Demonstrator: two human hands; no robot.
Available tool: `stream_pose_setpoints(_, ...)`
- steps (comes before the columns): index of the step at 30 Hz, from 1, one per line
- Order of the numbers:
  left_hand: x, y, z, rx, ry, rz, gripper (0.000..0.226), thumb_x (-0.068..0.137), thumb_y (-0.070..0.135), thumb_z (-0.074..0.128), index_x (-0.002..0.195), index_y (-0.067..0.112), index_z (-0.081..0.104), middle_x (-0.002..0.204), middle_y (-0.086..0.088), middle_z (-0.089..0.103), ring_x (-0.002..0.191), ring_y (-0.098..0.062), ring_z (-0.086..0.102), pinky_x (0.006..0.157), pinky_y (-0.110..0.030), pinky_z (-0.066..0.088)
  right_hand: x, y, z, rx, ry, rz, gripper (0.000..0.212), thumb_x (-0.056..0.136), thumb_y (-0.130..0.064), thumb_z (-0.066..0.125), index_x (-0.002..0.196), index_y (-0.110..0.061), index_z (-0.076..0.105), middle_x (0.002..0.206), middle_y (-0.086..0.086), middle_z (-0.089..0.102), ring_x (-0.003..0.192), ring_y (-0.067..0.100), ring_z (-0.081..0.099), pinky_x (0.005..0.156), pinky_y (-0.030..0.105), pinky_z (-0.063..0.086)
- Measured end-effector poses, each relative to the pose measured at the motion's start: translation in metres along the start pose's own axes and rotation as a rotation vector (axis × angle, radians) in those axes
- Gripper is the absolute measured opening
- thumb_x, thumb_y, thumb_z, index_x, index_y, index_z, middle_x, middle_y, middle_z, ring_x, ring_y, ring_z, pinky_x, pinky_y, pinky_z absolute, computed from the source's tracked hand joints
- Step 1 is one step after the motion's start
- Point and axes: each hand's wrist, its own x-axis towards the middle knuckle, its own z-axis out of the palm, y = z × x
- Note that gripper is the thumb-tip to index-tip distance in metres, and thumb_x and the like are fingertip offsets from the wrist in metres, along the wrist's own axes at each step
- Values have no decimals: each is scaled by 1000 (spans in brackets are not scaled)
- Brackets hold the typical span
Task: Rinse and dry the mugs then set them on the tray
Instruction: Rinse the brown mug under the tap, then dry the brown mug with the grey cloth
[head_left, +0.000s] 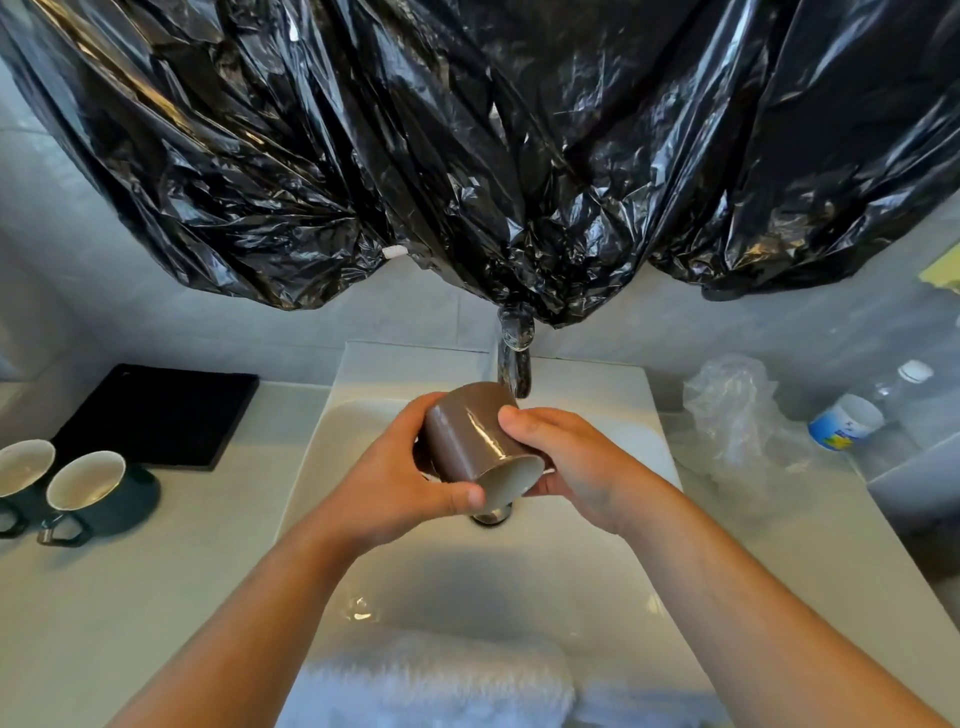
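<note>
A brown mug (470, 436) with a pale inside is tipped on its side over the white sink (597, 561), its mouth facing me and down, just below the faucet (515, 358). My left hand (410, 478) grips it from the left, thumb by the rim. From the right, my right hand (566, 457) holds it with the thumb across its side. Two dark green mugs (98, 493) (21, 478) stand upright on the counter at the left. Behind them lies a black tray (156, 415). A white towel (436, 686) lies on the sink's near edge.
Black plastic sheeting (467, 145) hangs over the wall above the faucet. On the right counter are crumpled clear plastic (737, 421), a white and blue tub (844, 421) and a clear bottle (909, 384). The drain (491, 516) sits under the mug.
</note>
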Motion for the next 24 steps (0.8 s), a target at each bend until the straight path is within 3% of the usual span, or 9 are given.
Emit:
stream_pose_setpoints(2,-2,-4,8,-4,-18,-38,92,43,44,88,126,36,49,115,11,66,100,2,67,71,-18,55,-7,4,-2,-5,13,76,45,97,-49,54,112,-9,69,104,13,76,92,21,71,88,42,58)
stream_pose_setpoints(5,-1,-6,23,-10,-11,-100,79,48,48,86,118,36,50,108,5,65,76,2,67,55,-19,52,-14,14,-7,6,52,138,51,97,-57,49,111,-12,69,100,8,77,95,26,71,83,39,59)
stream_pose_setpoints(8,2,-12,37,-99,34,-127,71,51,52,77,113,23,56,91,-6,64,55,-6,57,48,-21,46,-26,25,-16,75,120,126,44,102,-49,46,96,-12,68,77,4,67,68,22,59,64,32,51)
stream_pose_setpoints(11,0,-25,51,-192,80,-177,71,51,58,70,108,17,60,93,-8,65,66,-15,61,54,-28,51,-46,43,-34,123,224,60,27,103,-28,51,99,-7,68,78,4,68,62,20,57,60,29,49)
stream_pose_setpoints(14,-3,-36,68,-247,113,-243,71,51,62,67,107,19,59,102,-8,66,85,-25,65,64,-35,57,-75,73,-64,107,409,-30,18,97,-11,57,86,-9,72,75,5,70,60,16,59,58,28,49)
stream_pose_setpoints(19,-15,-51,102,-314,171,-286,69,52,62,66,105,19,59,102,-5,67,87,-20,68,69,-35,56,-131,169,-121,-286,711,23,29,90,-4,64,65,-19,66,58,-7,62,57,13,54,61,31,44)
stream_pose_setpoints(21,-23,-56,117,-336,189,-295,68,52,62,66,104,18,58,101,-4,67,88,-19,68,69,-34,56,-153,210,-137,-521,679,154,23,91,-12,62,70,-22,66,70,-5,67,71,19,63,69,34,47)
stream_pose_setpoints(23,-30,-60,129,-349,210,-297,67,53,61,67,101,16,57,100,-5,66,90,-20,67,71,-35,56,-173,243,-148,-757,554,358,13,94,-24,56,96,-19,69,99,5,69,92,25,65,78,34,51)
stream_pose_setpoints(24,-32,-62,133,-348,219,-297,67,53,61,67,100,15,57,100,-6,65,91,-21,67,73,-37,56,-182,256,-153,-907,474,470,24,95,-31,53,113,-19,64,113,8,65,101,27,62,81,34,50)
